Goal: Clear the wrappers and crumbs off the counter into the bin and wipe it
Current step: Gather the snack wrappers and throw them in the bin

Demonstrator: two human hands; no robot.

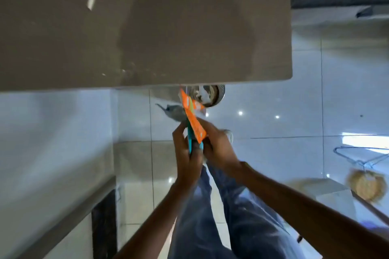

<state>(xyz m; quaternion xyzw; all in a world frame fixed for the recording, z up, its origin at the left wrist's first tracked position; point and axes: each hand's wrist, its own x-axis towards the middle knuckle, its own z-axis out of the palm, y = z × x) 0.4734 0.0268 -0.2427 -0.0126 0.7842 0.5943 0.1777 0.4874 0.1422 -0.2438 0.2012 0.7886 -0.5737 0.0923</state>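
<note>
Both hands meet below the counter's front edge, over the floor. My left hand [186, 149] grips a teal wrapper [190, 143] and my right hand [219, 147] pinches an orange wrapper [193, 120] that sticks up toward the bin [219, 92]. The round metal bin stands on the floor, half hidden under the counter [147, 27], with white scraps inside. The grey counter top fills the upper frame, with a small white scrap [91, 1] at its left and faint crumbs [126, 71] near the front edge.
A grey crumpled thing [174, 111] lies on the glossy tiled floor left of the bin. A mop head [366, 187] with its handle and a wire frame [362, 157] are at the right. A wall and dark panel [104, 227] stand at the left.
</note>
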